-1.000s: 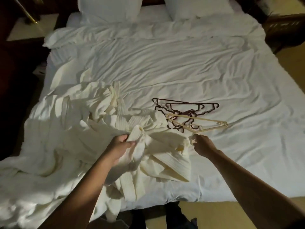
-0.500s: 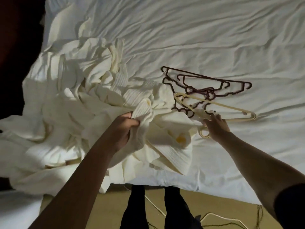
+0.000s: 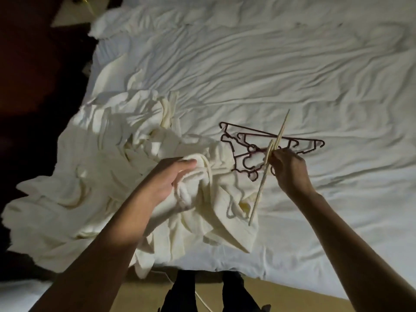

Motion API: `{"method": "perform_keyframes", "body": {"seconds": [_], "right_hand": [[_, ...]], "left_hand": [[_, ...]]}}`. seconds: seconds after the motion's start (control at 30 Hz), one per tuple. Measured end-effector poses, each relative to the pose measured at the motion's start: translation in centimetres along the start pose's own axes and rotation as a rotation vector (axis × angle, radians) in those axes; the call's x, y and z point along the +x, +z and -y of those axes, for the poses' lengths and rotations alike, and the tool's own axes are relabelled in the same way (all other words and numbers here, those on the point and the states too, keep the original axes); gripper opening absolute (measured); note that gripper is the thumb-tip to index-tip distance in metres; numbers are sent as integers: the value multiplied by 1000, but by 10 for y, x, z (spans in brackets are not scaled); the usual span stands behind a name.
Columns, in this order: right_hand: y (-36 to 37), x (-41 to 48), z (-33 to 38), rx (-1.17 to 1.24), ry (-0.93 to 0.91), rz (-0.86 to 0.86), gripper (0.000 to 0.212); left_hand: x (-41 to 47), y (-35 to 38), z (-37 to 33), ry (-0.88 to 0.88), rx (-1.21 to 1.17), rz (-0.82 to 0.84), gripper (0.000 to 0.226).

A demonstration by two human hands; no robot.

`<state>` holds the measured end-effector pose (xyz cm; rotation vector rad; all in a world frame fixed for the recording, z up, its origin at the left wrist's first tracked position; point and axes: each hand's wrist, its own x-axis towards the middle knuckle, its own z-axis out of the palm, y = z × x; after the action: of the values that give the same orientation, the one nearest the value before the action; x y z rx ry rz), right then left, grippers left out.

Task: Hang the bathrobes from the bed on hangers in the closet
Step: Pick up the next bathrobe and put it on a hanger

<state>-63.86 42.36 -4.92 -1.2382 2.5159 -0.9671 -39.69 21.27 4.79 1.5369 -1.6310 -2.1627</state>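
Head view: I see both hands working over the bed.
Left hand: fingers curled into a fold of the bathrobes, heaped on the bed's left side.
Right hand: fingertips pinching the cream hanger, held edge-on above the dark hangers.
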Motion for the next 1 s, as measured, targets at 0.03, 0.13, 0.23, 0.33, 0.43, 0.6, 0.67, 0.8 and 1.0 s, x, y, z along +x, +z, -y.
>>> {"method": "perform_keyframes", "body": {"seconds": [0.03, 0.13, 0.23, 0.33, 0.43, 0.6, 0.67, 0.8, 1.0], "right_hand": [[-5, 1, 14, 0, -19, -62, 12], [-19, 1, 58, -14, -105, -181, 13], [-26, -4, 103, 16, -109, -146, 20], [-25, -14, 142, 60, -43, -35, 29], [-23, -21, 167, 140, 79, 95, 31], [-14, -31, 203, 232, 187, 287, 30], [-12, -37, 216, 262, 186, 288, 31], [-12, -48, 244, 318, 168, 316, 30], [-22, -38, 258, 73, 147, 180, 11]], "left_hand": [[-6, -2, -6, 21, -15, 20, 24], [-23, -5, -21, 90, -120, 34, 16], [-38, -2, -30, 131, -204, 86, 27], [-54, -6, -36, 166, -261, 174, 34], [-61, -12, -43, 174, -356, 218, 33], [-66, -22, -49, 192, -375, 303, 29], [-67, -28, -48, 182, -307, 326, 24], [-68, -36, -46, 239, -93, 307, 30], [-67, -52, -47, 409, 309, 281, 39]]}}
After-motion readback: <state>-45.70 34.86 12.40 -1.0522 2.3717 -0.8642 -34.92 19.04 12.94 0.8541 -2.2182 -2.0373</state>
